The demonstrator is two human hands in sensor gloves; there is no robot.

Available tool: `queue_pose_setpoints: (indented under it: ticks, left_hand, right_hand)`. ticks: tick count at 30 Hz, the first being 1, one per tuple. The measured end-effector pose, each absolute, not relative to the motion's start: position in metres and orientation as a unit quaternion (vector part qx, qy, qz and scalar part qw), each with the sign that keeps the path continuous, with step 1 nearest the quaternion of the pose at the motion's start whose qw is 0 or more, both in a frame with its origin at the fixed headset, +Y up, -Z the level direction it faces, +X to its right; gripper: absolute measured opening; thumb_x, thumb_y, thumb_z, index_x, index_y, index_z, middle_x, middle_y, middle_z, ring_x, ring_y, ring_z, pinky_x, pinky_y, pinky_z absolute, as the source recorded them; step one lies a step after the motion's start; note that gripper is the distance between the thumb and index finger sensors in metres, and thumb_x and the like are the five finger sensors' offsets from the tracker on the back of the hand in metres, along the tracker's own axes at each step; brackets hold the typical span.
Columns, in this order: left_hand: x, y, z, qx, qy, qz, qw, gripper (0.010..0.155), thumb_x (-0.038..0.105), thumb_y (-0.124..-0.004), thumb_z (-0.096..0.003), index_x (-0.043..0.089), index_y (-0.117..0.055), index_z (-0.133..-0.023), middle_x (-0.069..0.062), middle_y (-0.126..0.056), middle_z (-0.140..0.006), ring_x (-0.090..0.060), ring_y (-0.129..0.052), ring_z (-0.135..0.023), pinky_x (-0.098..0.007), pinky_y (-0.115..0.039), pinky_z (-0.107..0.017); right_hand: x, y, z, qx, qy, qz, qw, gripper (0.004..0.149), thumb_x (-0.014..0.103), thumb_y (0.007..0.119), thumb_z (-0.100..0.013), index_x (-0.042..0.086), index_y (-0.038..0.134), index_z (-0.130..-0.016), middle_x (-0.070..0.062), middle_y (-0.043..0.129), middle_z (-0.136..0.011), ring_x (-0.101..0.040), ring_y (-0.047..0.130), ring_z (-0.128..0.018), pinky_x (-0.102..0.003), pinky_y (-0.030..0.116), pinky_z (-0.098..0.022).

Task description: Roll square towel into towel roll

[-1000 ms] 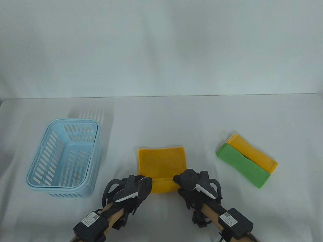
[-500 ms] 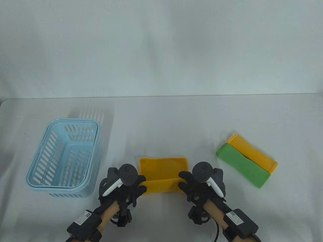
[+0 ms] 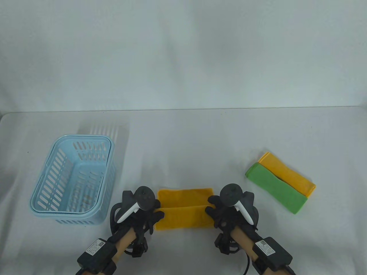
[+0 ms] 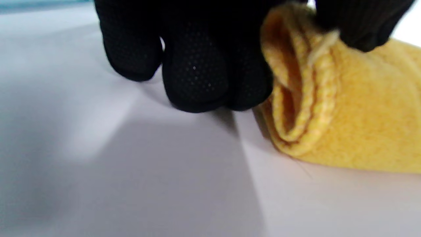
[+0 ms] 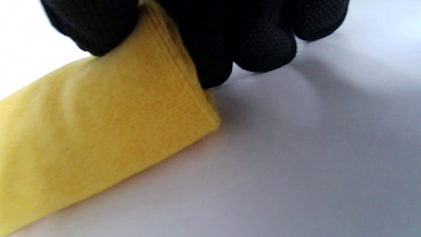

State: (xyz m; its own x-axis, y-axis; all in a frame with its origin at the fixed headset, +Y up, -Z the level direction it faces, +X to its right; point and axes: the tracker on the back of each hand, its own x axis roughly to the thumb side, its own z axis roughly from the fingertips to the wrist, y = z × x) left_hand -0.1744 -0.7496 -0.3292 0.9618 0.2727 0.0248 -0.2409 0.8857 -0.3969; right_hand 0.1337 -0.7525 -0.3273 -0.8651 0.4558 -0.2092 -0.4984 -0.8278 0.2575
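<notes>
both our hands pinch yellow towel (image 3: 185, 212) ends: left hand (image 3: 142, 213), right hand (image 3: 225, 213), half-rolled towel between.

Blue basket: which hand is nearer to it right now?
Left. The left hand grips the yellow towel's left end, just right of the blue basket; the right hand grips the far end, across the towel.
</notes>
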Motion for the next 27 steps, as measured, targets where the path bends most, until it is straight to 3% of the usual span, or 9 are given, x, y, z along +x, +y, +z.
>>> queue_pose_setpoints:
  ticks: [10,15,17,19,23,27]
  left_hand:
    - [-0.18,-0.737,-0.328,-0.152,-0.041,0.113,0.981,0.07,0.058,-0.074,-0.0354,0.031,-0.068,-0.1,0.006,-0.089,-0.09,-0.021,-0.097,-0.074,-0.049,-0.075,-0.065]
    - [-0.167,-0.719,-0.317,-0.101,-0.086,0.082,0.988,0.072,0.058,-0.076,-0.0338,0.032,-0.066,-0.1,0.005,-0.083,-0.096,-0.022,-0.093,-0.081,-0.05,-0.074,-0.066]
    - [-0.156,-0.714,-0.311,-0.099,-0.143,0.069,0.982,0.072,0.057,-0.076,-0.0342,0.035,-0.063,-0.101,0.005,-0.076,-0.1,-0.022,-0.088,-0.086,-0.05,-0.071,-0.068]
    - [-0.146,-0.715,-0.306,-0.117,-0.187,0.06,0.974,0.072,0.055,-0.076,-0.0346,0.037,-0.06,-0.102,0.006,-0.068,-0.105,-0.022,-0.08,-0.092,-0.05,-0.068,-0.071]
    - [-0.132,-0.729,-0.301,-0.132,-0.2,0.009,0.971,0.073,0.055,-0.076,-0.0341,0.037,-0.058,-0.102,0.005,-0.065,-0.106,-0.023,-0.077,-0.094,-0.051,-0.066,-0.071]
    - [-0.128,-0.744,-0.303,-0.147,-0.198,-0.032,0.969,0.078,0.056,-0.076,-0.0342,0.035,-0.05,-0.105,0.005,-0.056,-0.11,-0.023,-0.069,-0.099,-0.051,-0.063,-0.074]
  right_hand:
    - [0.141,-0.737,-0.326,-0.071,0.12,0.955,0.263,0.062,0.05,0.077,-0.033,0.033,0.066,-0.091,0.002,0.085,-0.082,-0.029,0.084,-0.075,-0.055,0.066,-0.061]
    - [0.129,-0.72,-0.313,-0.008,0.082,0.967,0.242,0.064,0.052,0.077,-0.032,0.034,0.063,-0.092,0.003,0.082,-0.086,-0.029,0.081,-0.08,-0.055,0.065,-0.063]
    - [0.118,-0.717,-0.307,0.049,0.092,0.966,0.237,0.066,0.052,0.077,-0.032,0.035,0.059,-0.094,0.003,0.075,-0.092,-0.03,0.073,-0.087,-0.057,0.06,-0.066]
    - [0.11,-0.718,-0.304,0.074,0.111,0.967,0.216,0.067,0.051,0.077,-0.032,0.037,0.056,-0.094,0.004,0.069,-0.097,-0.031,0.067,-0.092,-0.057,0.056,-0.068]
    - [0.097,-0.734,-0.302,0.092,0.153,0.975,0.132,0.065,0.048,0.078,-0.033,0.041,0.056,-0.094,0.009,0.062,-0.103,-0.032,0.058,-0.099,-0.059,0.05,-0.071]
    - [0.092,-0.744,-0.303,0.1,0.152,0.981,0.068,0.067,0.05,0.078,-0.033,0.041,0.053,-0.095,0.012,0.057,-0.104,-0.031,0.058,-0.099,-0.059,0.05,-0.071]
